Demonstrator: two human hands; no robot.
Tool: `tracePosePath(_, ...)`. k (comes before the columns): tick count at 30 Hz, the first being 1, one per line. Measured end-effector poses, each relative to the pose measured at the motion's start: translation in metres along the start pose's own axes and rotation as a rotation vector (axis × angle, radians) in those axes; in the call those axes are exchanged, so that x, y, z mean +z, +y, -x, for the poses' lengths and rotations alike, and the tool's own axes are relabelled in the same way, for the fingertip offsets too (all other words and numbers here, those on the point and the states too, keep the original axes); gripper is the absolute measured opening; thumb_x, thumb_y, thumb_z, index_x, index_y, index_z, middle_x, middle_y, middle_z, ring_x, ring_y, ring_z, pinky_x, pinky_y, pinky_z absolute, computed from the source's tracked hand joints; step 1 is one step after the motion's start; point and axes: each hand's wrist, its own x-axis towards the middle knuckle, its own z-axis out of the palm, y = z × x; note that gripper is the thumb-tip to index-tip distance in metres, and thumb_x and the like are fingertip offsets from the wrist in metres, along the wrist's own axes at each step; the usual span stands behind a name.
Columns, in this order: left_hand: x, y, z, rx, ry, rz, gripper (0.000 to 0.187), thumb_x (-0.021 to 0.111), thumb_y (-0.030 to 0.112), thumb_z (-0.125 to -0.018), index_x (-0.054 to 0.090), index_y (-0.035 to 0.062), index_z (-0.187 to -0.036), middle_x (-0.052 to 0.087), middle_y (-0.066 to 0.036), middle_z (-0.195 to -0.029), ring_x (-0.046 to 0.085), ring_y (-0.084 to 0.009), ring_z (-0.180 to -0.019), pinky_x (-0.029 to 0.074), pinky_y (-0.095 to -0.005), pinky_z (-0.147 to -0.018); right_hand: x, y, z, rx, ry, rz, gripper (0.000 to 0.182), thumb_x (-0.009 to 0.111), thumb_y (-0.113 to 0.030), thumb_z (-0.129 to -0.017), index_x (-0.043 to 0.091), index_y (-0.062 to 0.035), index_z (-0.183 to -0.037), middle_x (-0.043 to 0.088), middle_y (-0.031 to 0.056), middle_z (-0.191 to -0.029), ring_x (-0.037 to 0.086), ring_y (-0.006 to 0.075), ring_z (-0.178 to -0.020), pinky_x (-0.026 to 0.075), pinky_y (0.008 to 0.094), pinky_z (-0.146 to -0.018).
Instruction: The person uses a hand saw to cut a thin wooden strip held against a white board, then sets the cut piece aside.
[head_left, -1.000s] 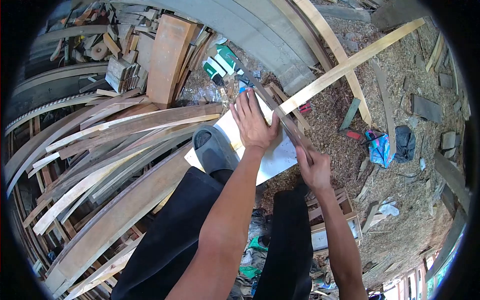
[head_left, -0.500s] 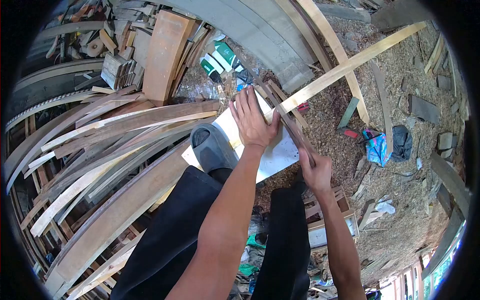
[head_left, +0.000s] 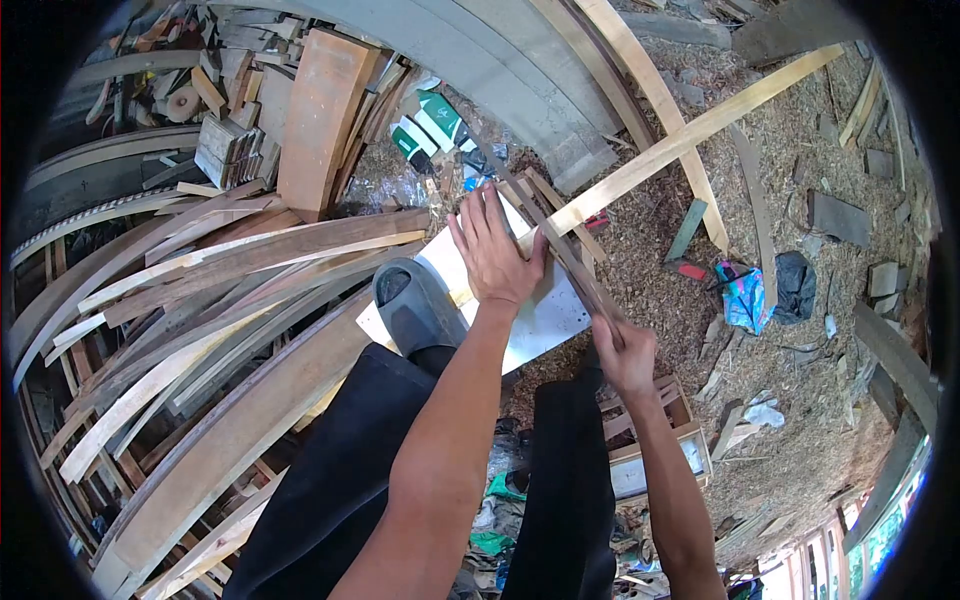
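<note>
My right hand (head_left: 627, 352) is closed around the near end of a handsaw (head_left: 575, 262), whose long dark blade is seen nearly edge-on. The blade lies across a pale wooden strip (head_left: 660, 152), just beside my left thumb. My left hand (head_left: 496, 250) is laid flat with its fingers stretched out, pressing on the strip over a white board (head_left: 545, 335). A grey slipper (head_left: 408, 300) on my left foot rests on the same board, left of that hand. Part of the strip is hidden under my left hand.
Long curved planks (head_left: 240, 330) are stacked at the left. Wide grey boards (head_left: 500, 70) lie at the top. Green and white boxes (head_left: 438, 120) sit beyond my left hand. A wooden crate (head_left: 650, 440) stands near my right forearm. Sawdust (head_left: 660, 270) covers the ground.
My right hand has drawn back slightly toward me with the handsaw. My left hand stays flat on the strip, and the whole view has shifted a little.
</note>
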Motion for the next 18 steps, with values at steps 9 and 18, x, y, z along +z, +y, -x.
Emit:
tracePosePath(9,-0.001,0.001,-0.001,-0.016,-0.019,-0.027,0.086,0.065,0.034,-0.077,0.024,-0.0045,-0.142,0.034,-0.024,-0.139,0.027,-0.039,-0.134,0.011,-0.0523,-0.113,-0.033,0.031,0.047,-0.044,-0.032,0.102,0.024,0.066,-0.015,-0.084,0.063,0.0028,-0.068,0.052,0.0173,-0.055,0.056,0.0315,-0.049,0.042,0.0386,-0.048)
tracePosePath(18,0.001,-0.001,0.004,0.009,-0.011,-0.043,0.084,0.061,0.039,-0.08,0.025,-0.0055,-0.141,0.034,-0.025,-0.139,0.027,-0.0397,-0.133,0.011,-0.0525,-0.113,0.002,-0.01,-0.012,-0.006,-0.056,0.12,0.024,0.067,-0.017,-0.085,0.065,0.0029,-0.072,0.057,0.0214,-0.061,0.061,0.0359,-0.056,0.044,0.0393,-0.05)
